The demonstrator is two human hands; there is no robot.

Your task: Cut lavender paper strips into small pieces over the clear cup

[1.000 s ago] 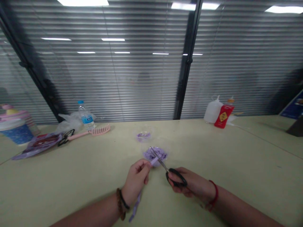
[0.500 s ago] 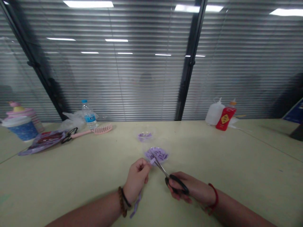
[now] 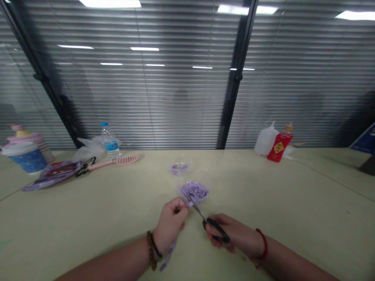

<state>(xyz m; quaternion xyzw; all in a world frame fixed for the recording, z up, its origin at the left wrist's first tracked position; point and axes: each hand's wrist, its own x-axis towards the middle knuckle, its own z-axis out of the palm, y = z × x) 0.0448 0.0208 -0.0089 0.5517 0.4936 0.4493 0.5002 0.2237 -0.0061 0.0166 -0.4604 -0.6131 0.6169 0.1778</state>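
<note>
My left hand (image 3: 172,218) pinches a purple strip (image 3: 168,256); its short end shows past the fingertips and its long end hangs below the palm. My right hand (image 3: 222,232) is wrapped round the black handles of the scissors (image 3: 199,211). The scissor blades meet the strip's short end, close to my left fingertips. Just beyond the blades, a clear dish holds many small purple pieces (image 3: 195,190). Farther back stands a smaller clear dish with a few purple bits (image 3: 179,168).
At the left are a blue cup (image 3: 27,159), a purple package (image 3: 55,173), a pink hairbrush (image 3: 127,159) and a water bottle (image 3: 110,142). A white squeeze bottle (image 3: 266,139) and a red bottle (image 3: 279,146) stand back right. Blinds rise behind the table (image 3: 102,218).
The scissor blades have closed together at the strip's end, and the handles have drawn together. My right hand has shifted slightly left; my left hand has hardly moved.
</note>
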